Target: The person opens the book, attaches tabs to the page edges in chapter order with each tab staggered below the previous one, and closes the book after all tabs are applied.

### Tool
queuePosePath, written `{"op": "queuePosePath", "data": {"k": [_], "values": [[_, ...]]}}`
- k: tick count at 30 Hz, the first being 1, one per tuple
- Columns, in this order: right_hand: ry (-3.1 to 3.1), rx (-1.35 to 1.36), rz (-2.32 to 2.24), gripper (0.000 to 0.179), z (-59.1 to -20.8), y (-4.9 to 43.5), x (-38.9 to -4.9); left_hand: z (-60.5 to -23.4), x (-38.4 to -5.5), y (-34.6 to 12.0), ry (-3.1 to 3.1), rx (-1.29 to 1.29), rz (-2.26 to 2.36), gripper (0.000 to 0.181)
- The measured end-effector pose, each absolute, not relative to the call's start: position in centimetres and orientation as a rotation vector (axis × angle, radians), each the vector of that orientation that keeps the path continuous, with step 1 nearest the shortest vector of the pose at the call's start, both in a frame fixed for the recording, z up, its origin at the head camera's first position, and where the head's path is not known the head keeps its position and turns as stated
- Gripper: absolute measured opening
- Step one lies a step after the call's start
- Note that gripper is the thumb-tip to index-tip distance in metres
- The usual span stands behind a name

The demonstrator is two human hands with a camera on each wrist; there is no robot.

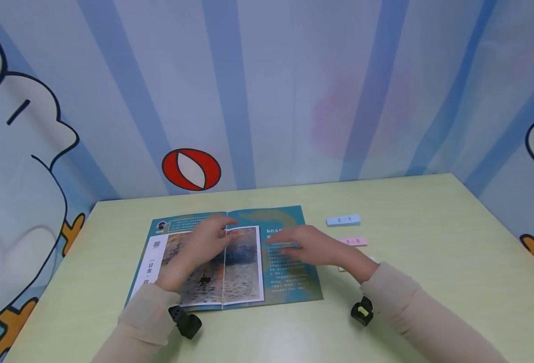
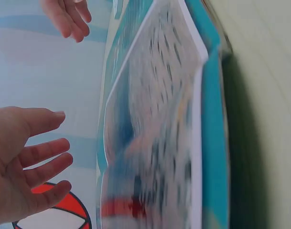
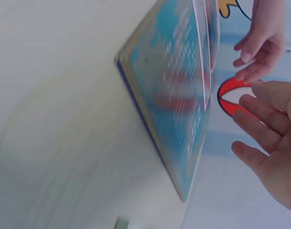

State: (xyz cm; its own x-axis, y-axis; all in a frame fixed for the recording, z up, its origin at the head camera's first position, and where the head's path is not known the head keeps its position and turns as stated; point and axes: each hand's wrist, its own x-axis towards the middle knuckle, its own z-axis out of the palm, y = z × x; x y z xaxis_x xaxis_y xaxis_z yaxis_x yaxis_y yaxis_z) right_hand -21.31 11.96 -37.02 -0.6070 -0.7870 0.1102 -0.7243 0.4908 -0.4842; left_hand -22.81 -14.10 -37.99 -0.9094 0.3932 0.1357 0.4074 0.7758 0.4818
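Observation:
An open book with teal pages lies on the table, a painting spread across its fold and white text on the right page. Above the left page and the fold hovers my left hand, its fingers spread and holding nothing. My right hand reaches in from the right over the text page, fingers loosely extended, nothing in its grasp. The left wrist view shows the left hand raised off the glossy painting. In the right wrist view the right hand likewise stands apart from the page.
To the right of the book lie a blue eraser-like block and a pink one; a third pale piece is mostly hidden by the right wrist. The light table meets a striped blue backdrop at its far edge.

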Motion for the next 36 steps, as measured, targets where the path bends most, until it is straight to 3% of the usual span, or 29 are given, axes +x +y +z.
{"op": "queuePosePath", "data": {"k": [17, 36], "values": [[2.784, -1.020, -0.855, 0.034, -36.4, 18.4, -22.3, -37.9, -22.9, -11.6, -2.839, -0.715, -1.072, 0.031], [2.836, -0.983, -0.974, 0.030, -37.5, 22.0, -22.7, -38.6, -22.9, -8.7, -2.796, -0.791, -1.167, 0.032]]}}
